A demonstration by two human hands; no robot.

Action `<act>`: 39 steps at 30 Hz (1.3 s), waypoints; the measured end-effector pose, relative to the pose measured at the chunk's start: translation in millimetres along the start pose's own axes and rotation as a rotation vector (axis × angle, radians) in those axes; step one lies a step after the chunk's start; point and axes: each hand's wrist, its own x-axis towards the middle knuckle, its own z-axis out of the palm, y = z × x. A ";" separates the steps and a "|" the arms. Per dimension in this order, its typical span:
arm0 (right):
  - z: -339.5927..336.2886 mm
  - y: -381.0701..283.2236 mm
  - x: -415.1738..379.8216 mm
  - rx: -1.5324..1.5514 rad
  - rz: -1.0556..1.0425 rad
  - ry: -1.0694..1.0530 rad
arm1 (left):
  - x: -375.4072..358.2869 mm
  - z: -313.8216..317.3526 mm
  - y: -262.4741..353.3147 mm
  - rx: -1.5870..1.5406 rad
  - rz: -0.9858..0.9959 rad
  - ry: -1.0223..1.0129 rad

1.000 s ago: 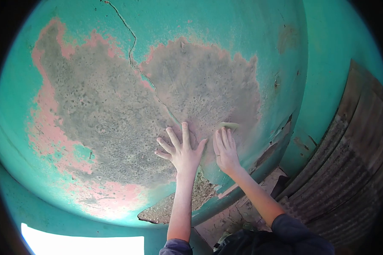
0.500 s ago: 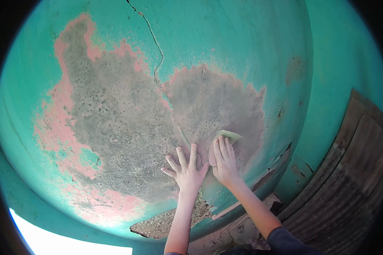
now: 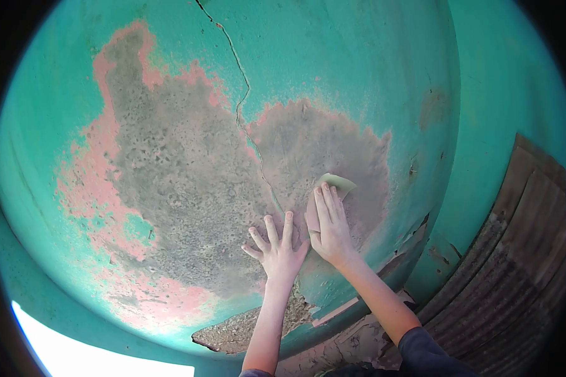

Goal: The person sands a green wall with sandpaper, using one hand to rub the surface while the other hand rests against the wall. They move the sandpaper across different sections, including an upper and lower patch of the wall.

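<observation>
My right hand (image 3: 332, 234) presses a sheet of sandpaper (image 3: 339, 183) flat against the wall (image 3: 321, 50), fingers together on top of it. A pale greenish corner of the sheet curls up beyond the fingertips, and much of the rest lies under the hand. Just to the left, my left hand (image 3: 279, 252) rests open on the bare grey patch (image 3: 188, 157) with fingers spread, holding nothing. Pale dust coats both hands. A long crack (image 3: 248, 88) runs down the wall to near the left fingertips.
Pink undercoat (image 3: 88, 182) rims the grey patch on the green painted wall. Below my hands, broken plaster (image 3: 239, 330) exposes rough material. Rusty corrugated metal sheets (image 3: 516, 270) lean at the right. Bright light shows at the lower left.
My right hand and the sandpaper have slid up the wall and slightly left. My left hand stays in nearly the same place. The view has shifted slightly.
</observation>
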 end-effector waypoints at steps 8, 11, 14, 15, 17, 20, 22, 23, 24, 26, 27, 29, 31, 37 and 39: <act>-20.4 -30.0 84.3 -0.036 -0.151 0.080 | 11.4 -41.7 -4.4 -0.183 -0.024 -0.067; -28.1 -43.1 118.4 -0.127 -0.239 0.069 | 40.1 -68.4 -15.9 -0.224 -0.022 0.053; -31.2 -56.3 134.5 -0.125 -0.283 0.107 | 79.0 -97.9 -29.1 -0.231 -0.027 0.122; -29.4 -58.9 133.4 -0.152 -0.261 0.109 | 89.5 -105.9 -32.6 -0.214 -0.018 0.128; -24.6 -62.0 132.0 -0.182 -0.242 0.112 | 101.0 -113.6 -39.0 -0.182 -0.003 0.110; -23.4 -67.1 138.1 -0.284 -0.236 0.125 | 100.6 -111.1 -44.2 -0.177 0.006 0.073; -31.9 -78.0 152.6 -0.283 -0.239 0.136 | 99.1 -107.7 -48.9 -0.183 0.015 0.069; -30.6 -77.6 151.9 -0.287 -0.243 0.135 | 98.8 -107.1 -48.4 -0.188 0.014 0.067; -29.3 -75.1 147.4 -0.276 -0.225 0.133 | 98.4 -106.9 -47.4 -0.195 0.014 0.062; -26.7 -71.3 134.1 -0.271 -0.201 0.130 | 96.4 -102.9 -47.4 -0.189 0.017 0.068; -27.3 -72.4 128.9 -0.322 -0.198 0.099 | 96.5 -101.2 -47.8 -0.177 0.019 0.079; -29.0 -71.3 134.1 -0.378 -0.201 0.068 | 96.2 -99.2 -47.3 -0.177 0.017 0.084; -39.8 -78.5 156.1 -0.322 -0.216 0.116 | 96.7 -97.3 -47.1 -0.172 0.022 0.086; -32.4 -70.5 130.0 -0.384 -0.228 0.045 | 93.4 -95.8 -40.5 -0.188 -0.007 0.070; -35.0 -70.7 133.5 -0.392 -0.232 0.043 | 91.6 -93.2 -35.4 -0.213 -0.017 0.050</act>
